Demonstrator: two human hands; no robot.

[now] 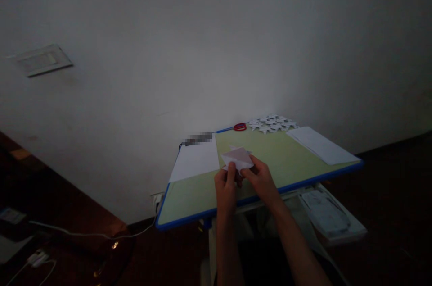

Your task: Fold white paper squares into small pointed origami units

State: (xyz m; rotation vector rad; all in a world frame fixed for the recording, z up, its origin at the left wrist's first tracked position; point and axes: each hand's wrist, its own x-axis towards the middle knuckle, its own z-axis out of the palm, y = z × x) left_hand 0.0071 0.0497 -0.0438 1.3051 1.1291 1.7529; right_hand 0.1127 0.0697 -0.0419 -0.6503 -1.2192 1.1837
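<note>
A small piece of folded white paper (239,155) with pointed corners is held above the near half of the desk. My left hand (227,184) pinches its lower left edge, with the thumb lying on top. My right hand (260,178) grips the lower right corner between thumb and fingers. Most of the fingers under the paper are hidden. Behind it, another pale pointed paper edge shows in part; whether it belongs to the same piece I cannot tell.
The green desk (189,202) has a blue rim and stands against a wall. On it are white sheets (195,160) at left, red-handled scissors (240,127), several folded paper pieces (272,123) at the back and a paper stack (322,145) at right. An open drawer (332,216) juts out below.
</note>
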